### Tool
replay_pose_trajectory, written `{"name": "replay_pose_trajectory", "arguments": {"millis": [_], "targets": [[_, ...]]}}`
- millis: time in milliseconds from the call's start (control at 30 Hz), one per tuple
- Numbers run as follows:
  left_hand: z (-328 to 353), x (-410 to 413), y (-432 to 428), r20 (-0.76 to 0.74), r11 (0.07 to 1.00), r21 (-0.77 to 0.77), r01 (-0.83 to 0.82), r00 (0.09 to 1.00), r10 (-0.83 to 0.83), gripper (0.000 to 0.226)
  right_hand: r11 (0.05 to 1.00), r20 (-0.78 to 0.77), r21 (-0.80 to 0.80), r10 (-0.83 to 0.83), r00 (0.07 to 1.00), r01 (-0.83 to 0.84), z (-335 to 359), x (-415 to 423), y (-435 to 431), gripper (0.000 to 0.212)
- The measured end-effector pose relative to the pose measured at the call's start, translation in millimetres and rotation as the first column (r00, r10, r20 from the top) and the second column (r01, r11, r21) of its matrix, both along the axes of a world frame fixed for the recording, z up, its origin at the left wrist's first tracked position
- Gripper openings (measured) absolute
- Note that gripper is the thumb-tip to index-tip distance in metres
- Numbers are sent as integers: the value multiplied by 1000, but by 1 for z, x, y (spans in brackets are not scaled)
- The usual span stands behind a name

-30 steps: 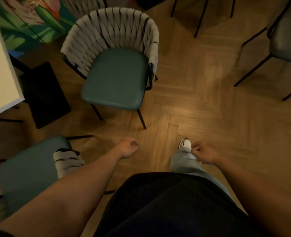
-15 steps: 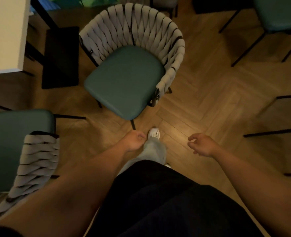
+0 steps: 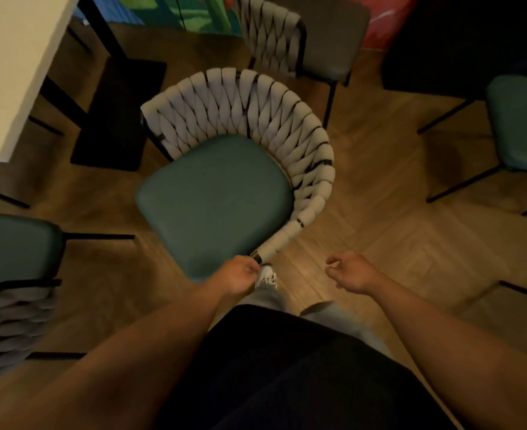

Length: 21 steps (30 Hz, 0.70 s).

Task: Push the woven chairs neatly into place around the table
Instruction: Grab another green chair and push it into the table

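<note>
A white-topped table (image 3: 11, 63) on a black pedestal base is the landmark. Just off its corner stands a chair (image 3: 219, 193), upright and set at an angle to the table, not tucked under. It has a teal padded seat, thin black legs and a curved back of thick grey woven straps. A second chair (image 3: 11, 274) of the same kind stands near the table's near end. A third chair (image 3: 302, 35) and a fourth chair (image 3: 519, 125) stand well apart from the table.

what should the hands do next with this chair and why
Probably grip the woven chair by its arm end, beside the curled left hand, and turn it: its seat opens toward the person, not the table, and the right hand holds nothing.
</note>
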<state>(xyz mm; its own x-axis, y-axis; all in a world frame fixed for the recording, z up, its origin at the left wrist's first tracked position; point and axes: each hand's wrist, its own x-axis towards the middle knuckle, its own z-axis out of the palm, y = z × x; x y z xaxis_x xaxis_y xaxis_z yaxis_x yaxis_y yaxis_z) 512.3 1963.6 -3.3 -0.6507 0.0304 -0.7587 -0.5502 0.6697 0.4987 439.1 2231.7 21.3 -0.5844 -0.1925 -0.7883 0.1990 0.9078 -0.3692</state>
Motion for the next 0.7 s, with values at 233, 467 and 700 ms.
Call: {"name": "replay_pose_trajectory", "arguments": {"millis": [233, 467, 700], "targets": [[9, -65, 20, 3, 977, -9, -212, 977, 212, 29, 982, 24, -37, 186, 982, -185, 4, -113, -3, 30], [1, -98, 82, 77, 862, -62, -503, 859, 506, 16, 912, 24, -66, 408, 913, -406, -6, -237, 4, 31], [-18, -161, 174, 328, 297, 18, -955, 286, 900, 23, 862, 81, 17, 505, 860, -507, -32, -355, -1, 28]]}}
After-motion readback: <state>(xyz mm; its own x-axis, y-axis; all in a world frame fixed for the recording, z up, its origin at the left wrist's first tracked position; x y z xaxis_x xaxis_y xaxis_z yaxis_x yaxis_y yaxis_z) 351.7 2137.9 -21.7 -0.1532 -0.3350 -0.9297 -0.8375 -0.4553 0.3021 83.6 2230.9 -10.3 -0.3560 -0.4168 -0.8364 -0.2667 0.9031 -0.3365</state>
